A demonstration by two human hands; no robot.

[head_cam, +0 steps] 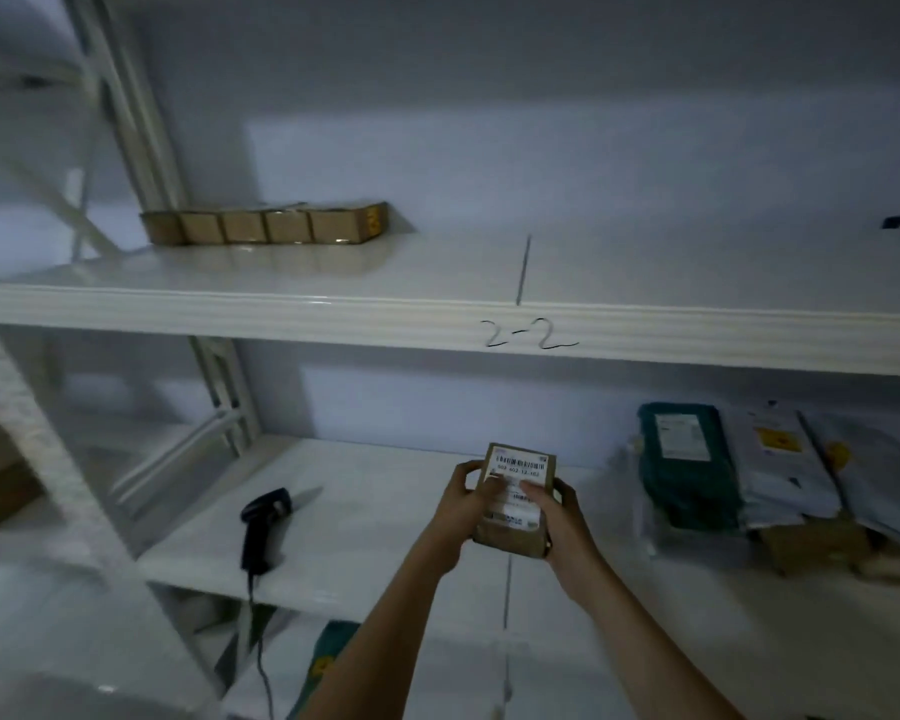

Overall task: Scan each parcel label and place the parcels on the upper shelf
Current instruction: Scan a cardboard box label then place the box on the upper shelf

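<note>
Head view: a brown parcel (515,504) was gripped by left hand (466,504) and right hand (557,517) at 6 o'clock, label up, presumably for scanning; scanner (261,527) lay at 8 o'clock.

Parcel (515,498) is up in front of me, between my hands: left hand (461,506) on its left edge, right hand (559,517) on its right, label (518,480) facing me. It sits above the lower shelf (385,511). Left of my hands the scanner (263,527) lies on that shelf, its cable (261,657) dropping over the front edge. Off to my right, on the same shelf, a pile of parcels (749,470) leans together, well apart from the scanner. Above everything runs the upper shelf (437,272), and at its back left a row of boxes (266,225) stands side by side, touching. The mark "2-2" (528,334) sits on that shelf's front edge, above my hands.
</note>
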